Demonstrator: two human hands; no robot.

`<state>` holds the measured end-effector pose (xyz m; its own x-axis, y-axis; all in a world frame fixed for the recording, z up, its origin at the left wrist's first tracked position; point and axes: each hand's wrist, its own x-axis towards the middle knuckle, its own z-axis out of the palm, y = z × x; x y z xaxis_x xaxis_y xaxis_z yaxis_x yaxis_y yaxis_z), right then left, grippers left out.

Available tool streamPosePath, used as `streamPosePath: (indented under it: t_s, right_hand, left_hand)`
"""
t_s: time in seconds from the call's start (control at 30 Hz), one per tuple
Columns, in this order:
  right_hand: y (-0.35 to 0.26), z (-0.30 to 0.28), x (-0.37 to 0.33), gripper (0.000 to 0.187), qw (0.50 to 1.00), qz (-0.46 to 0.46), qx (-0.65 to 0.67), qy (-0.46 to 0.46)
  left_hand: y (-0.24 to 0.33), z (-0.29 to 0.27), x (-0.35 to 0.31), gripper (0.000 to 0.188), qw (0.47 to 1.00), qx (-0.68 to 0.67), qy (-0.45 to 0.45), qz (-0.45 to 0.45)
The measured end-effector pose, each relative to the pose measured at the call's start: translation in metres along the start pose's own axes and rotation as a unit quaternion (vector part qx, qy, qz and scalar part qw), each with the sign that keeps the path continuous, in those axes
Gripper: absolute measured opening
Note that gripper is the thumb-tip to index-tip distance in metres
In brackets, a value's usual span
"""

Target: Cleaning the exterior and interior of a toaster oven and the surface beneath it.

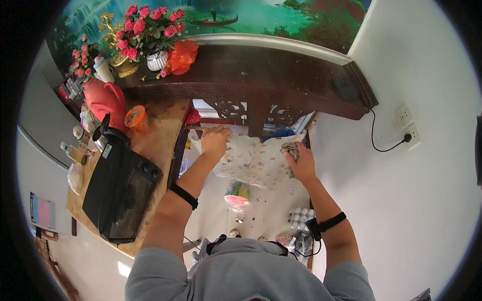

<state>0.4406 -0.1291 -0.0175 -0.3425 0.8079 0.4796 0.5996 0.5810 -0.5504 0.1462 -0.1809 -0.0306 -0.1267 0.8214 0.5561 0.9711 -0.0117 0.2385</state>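
Observation:
In front of me hangs an off-white sheet with small brown and grey squares [246,159]; I cannot tell if it is cloth or plastic. My left hand [215,142] is closed on its upper left edge, fingers curled over. At the sheet's right side my right hand [303,163] grips a crumpled greyish rag [289,149], which lies against the sheet. Behind the sheet stands a dark carved wooden frame [258,113], partly covered by it. Below, a cut piece of watermelon in clear wrap [237,194] shows near the sheet's lower edge.
To the left, a wooden tabletop [163,120] bears a black toaster oven [123,188], a red jug [106,103] and an orange tub [136,118]. A dark shelf [241,65] holds flower vases. White cylinders [300,218] stand low right. A cable plugs into a wall socket [411,136].

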Motion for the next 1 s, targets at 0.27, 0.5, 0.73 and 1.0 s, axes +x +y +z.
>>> streamPosePath:
  t_s: [0.27,0.5,0.73,1.0]
  right_hand:
    - [0.005,0.031,0.089,0.046,0.982,0.086,0.17,-0.004]
    - [0.002,0.08,0.199,0.033,0.979,-0.168,0.116,0.008]
    - [-0.032,0.151,0.283,0.036,0.962,-0.227,0.147,-0.026]
    - [-0.112,0.279,0.312,0.026,0.976,-0.211,0.04,-0.033]
  left_hand:
    - [-0.025,0.009,0.052,0.016,0.991,0.089,-0.017,0.094]
    - [-0.073,0.033,0.1,0.012,0.985,0.173,-0.018,0.016]
    - [-0.116,0.032,0.13,0.009,0.99,0.137,-0.009,-0.016]
    - [-0.152,0.057,0.151,0.017,0.975,0.137,-0.117,-0.133]
